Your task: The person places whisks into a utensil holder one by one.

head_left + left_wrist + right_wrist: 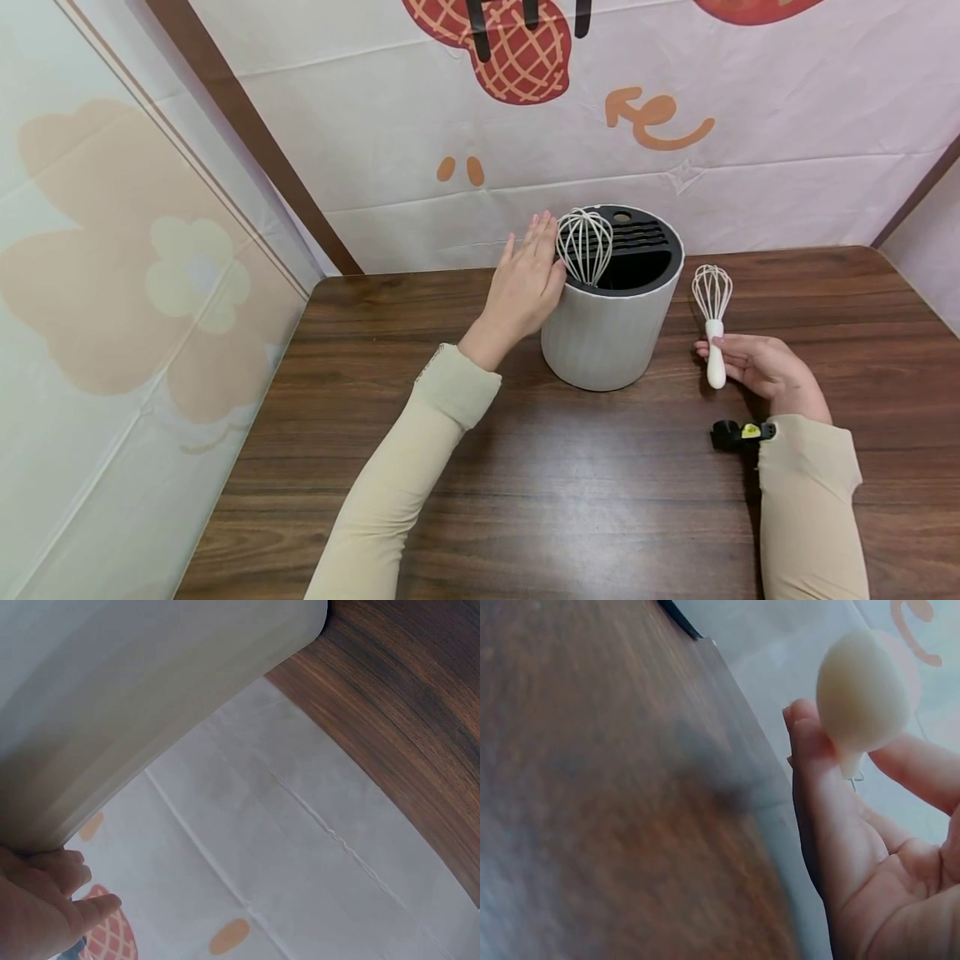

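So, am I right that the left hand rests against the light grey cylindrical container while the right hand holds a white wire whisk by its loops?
Not quite: the right hand holds the white wire whisk by its handle, not its loops, as the head view shows.

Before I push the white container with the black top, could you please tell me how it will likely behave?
The white container looks broad at its base, so it would probably slide before tipping. Its wall shows no dent beside the left hand, so it is likely stiff. The whisk standing in it, wires up, may rattle.
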The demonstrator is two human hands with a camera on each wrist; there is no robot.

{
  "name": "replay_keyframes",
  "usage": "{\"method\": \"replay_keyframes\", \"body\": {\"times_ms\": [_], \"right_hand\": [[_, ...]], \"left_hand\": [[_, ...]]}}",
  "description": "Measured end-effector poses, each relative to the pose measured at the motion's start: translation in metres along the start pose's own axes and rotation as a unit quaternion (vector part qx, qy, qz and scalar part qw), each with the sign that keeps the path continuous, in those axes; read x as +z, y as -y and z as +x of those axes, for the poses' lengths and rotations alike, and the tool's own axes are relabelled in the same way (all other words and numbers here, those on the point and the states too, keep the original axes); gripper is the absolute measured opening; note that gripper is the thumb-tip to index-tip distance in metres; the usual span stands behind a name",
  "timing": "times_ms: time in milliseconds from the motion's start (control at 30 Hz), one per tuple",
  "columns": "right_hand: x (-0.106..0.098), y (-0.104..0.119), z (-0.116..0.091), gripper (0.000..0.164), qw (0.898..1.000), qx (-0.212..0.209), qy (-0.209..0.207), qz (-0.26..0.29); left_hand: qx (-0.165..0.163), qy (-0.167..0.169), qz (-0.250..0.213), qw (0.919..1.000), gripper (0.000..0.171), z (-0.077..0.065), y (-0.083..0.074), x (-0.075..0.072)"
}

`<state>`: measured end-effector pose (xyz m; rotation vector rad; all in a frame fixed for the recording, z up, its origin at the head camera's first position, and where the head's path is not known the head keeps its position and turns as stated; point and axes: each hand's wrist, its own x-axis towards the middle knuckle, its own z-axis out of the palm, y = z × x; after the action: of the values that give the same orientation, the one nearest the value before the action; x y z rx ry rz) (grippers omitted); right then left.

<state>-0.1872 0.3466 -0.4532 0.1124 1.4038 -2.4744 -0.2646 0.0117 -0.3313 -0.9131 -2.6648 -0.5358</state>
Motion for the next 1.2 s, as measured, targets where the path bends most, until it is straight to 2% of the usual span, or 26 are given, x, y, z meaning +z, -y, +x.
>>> {"method": "replay_keyframes", "body": {"times_ms": [300, 567, 767, 1033, 1200], "right_hand": [[0.006, 0.003, -0.001, 0.030, 0.999, -0.032, 0.024, -0.030], [0.011, 0.009, -0.005, 0.033, 0.998, -0.044, 0.040, -0.019], [0.019, 0.014, -0.008, 0.033, 0.997, -0.053, 0.047, 0.008], [0.032, 0.023, -0.016, 0.028, 0.997, -0.070, 0.023, -0.008], [0.040, 0.027, -0.018, 0.031, 0.995, -0.096, 0.027, 0.000]], "left_hand": [[-0.003, -0.001, 0.005, 1.0000, 0.055, 0.000, 0.000, 0.000], [-0.002, 0.003, 0.005, 1.0000, 0.055, 0.001, 0.000, 0.000], [0.003, -0.009, -0.002, 1.0000, 0.055, 0.000, 0.000, 0.001], [0.002, -0.011, -0.004, 0.9999, 0.055, 0.000, 0.000, 0.001], [0.003, -0.016, -0.004, 0.9999, 0.055, 0.000, 0.000, 0.001]]}}
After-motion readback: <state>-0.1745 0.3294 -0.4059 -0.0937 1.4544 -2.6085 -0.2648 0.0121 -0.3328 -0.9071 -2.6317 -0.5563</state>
